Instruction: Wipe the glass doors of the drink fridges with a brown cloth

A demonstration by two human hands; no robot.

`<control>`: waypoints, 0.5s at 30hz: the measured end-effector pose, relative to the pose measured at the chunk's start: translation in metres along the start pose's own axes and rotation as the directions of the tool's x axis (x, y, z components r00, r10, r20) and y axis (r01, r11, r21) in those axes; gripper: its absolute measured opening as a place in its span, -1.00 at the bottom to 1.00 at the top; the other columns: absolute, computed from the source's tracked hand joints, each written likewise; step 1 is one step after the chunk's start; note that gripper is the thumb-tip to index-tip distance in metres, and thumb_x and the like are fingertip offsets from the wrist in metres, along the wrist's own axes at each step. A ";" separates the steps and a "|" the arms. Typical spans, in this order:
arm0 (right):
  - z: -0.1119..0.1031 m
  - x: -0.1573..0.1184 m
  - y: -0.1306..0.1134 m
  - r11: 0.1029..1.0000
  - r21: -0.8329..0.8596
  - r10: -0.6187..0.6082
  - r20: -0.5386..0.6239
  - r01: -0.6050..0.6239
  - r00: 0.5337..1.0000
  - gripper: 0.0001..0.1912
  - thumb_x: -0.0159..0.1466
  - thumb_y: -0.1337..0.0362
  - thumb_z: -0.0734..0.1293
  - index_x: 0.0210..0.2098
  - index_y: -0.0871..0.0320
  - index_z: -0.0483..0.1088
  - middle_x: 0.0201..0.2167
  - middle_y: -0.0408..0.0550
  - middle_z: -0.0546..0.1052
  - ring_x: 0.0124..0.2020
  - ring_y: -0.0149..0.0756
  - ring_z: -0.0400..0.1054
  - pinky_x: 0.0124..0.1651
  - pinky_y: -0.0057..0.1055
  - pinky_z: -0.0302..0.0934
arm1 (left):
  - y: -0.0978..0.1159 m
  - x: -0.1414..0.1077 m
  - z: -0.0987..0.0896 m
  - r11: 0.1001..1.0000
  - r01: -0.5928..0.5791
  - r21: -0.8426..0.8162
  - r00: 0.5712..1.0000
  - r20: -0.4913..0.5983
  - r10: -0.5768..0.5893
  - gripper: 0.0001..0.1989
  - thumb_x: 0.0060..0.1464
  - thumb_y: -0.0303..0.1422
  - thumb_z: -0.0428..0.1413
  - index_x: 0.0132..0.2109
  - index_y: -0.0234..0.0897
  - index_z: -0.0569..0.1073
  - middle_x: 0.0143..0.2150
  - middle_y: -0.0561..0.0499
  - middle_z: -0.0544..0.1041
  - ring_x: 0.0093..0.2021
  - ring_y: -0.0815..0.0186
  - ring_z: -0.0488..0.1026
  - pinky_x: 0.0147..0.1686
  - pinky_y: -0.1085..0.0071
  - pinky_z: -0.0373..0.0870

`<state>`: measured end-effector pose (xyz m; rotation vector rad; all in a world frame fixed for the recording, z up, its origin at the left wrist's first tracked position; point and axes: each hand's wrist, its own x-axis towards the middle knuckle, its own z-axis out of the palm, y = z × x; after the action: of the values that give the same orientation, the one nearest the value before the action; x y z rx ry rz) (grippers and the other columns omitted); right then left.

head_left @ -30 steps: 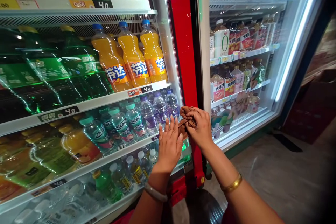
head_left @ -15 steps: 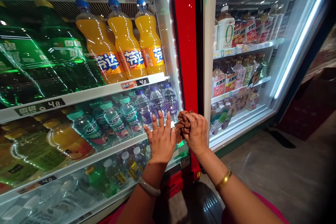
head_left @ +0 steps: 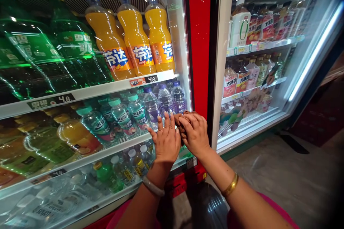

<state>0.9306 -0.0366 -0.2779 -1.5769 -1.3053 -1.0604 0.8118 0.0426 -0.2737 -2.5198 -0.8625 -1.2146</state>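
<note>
Flat against the glass door [head_left: 179, 50] of a drinks fridge rests my left hand [head_left: 166, 139], fingers spread, with nothing in it. Just to its right, my right hand [head_left: 196, 134] is closed over a crumpled brown cloth [head_left: 177, 118] and presses it to the glass near the door's right edge. Much of the cloth is hidden under the fingers. Behind the glass by my hands stand clear bottles with purple caps [head_left: 165, 100] and teal-capped bottles [head_left: 138, 109].
Orange soda bottles [head_left: 135, 39] and large green bottles [head_left: 77, 43] fill the shelf above. A red frame [head_left: 199, 43] edges the door. To the right stands a second lit fridge [head_left: 251, 94] with drinks. A grey floor [head_left: 263, 171] lies below it.
The right hand with the cloth has slid left across the glass, closer to the left hand. The camera view has shifted slightly, so the fridges appear farther right. The left hand stays spread.
</note>
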 end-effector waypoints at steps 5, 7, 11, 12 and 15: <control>-0.005 0.009 0.013 0.998 0.003 0.059 -0.052 -0.059 0.997 -0.54 0.28 0.34 0.36 0.15 -0.06 0.36 0.17 0.00 0.44 0.23 -0.05 0.24 0.30 0.02 0.15 | -0.001 -0.001 -0.003 1.000 -0.006 0.002 1.000 -0.011 0.006 -0.37 0.37 -0.34 -0.03 0.51 -0.15 0.02 0.55 -0.14 -0.05 0.57 -0.09 -0.11 0.42 -0.42 -0.39; -0.004 0.021 0.014 0.981 0.047 0.195 -0.146 -0.190 0.970 -0.51 0.27 0.40 0.33 0.16 -0.06 0.36 0.17 0.04 0.40 0.23 -0.04 0.25 0.28 0.03 0.19 | -0.004 -0.003 -0.003 0.999 -0.033 0.002 0.999 -0.022 0.033 -0.35 0.37 -0.34 -0.03 0.51 -0.14 0.00 0.55 -0.13 -0.04 0.57 -0.06 -0.09 0.44 -0.38 -0.42; 0.002 0.039 -0.001 0.959 0.110 0.280 -0.231 -0.261 0.932 -0.48 0.26 0.43 0.30 0.18 -0.06 0.34 0.17 0.07 0.38 0.25 -0.02 0.23 0.31 0.06 0.19 | -0.012 -0.009 -0.005 0.998 -0.064 0.015 0.997 -0.041 0.065 -0.34 0.38 -0.33 -0.02 0.52 -0.14 -0.03 0.53 -0.14 0.04 0.56 0.03 -0.02 0.48 -0.26 -0.46; 0.004 0.040 -0.007 0.965 0.110 0.258 -0.231 -0.239 0.938 -0.50 0.27 0.41 0.31 0.17 -0.05 0.35 0.16 0.06 0.39 0.25 -0.03 0.23 0.32 0.05 0.18 | -0.014 -0.011 -0.006 0.998 -0.068 0.018 0.997 -0.044 0.069 -0.34 0.37 -0.32 -0.02 0.53 -0.15 -0.02 0.53 -0.14 0.05 0.56 0.04 -0.01 0.48 -0.23 -0.48; 0.008 0.034 -0.021 0.986 0.108 0.141 -0.170 -0.124 0.975 -0.55 0.27 0.33 0.37 0.15 -0.04 0.36 0.15 0.03 0.41 0.25 -0.04 0.21 0.34 0.02 0.17 | -0.020 -0.015 -0.005 0.997 -0.079 0.013 0.995 -0.055 0.080 -0.36 0.36 -0.34 -0.02 0.51 -0.20 0.07 0.52 -0.16 0.10 0.55 0.05 0.00 0.49 -0.18 -0.51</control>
<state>0.9141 -0.0157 -0.2471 -1.4417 -1.1000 -1.0138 0.7894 0.0503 -0.2832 -2.4741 -0.7465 -1.2447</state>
